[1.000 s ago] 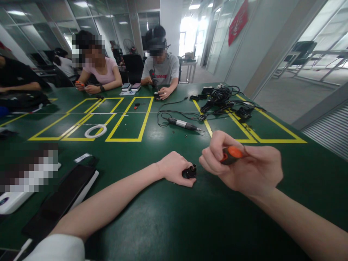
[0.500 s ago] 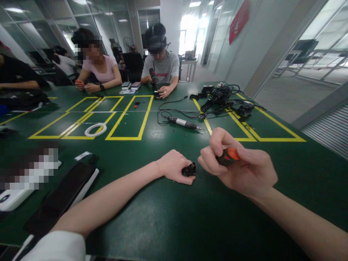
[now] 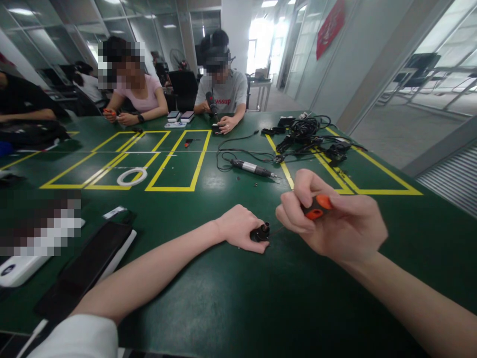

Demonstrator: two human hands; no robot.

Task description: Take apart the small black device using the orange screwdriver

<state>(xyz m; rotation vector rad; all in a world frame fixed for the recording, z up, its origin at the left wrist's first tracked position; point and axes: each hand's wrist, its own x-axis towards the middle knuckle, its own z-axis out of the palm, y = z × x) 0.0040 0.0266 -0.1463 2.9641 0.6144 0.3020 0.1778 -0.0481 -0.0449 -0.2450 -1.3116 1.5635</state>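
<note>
On the table (image 3: 208, 298), my left hand (image 3: 239, 227) is clamping a black cylindrical part (image 3: 261, 232), right hand (image 3: 337, 221) gripping an orange-black screwdriver (image 3: 316, 207), likely for screwdriving, needing steady alignment.

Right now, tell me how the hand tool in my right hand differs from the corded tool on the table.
The hand tool is dark with orange patches; the corded tool is black with a silver middle. The hand tool is held in the right hand; the corded tool lies on the table. Both are partly dark.
</note>
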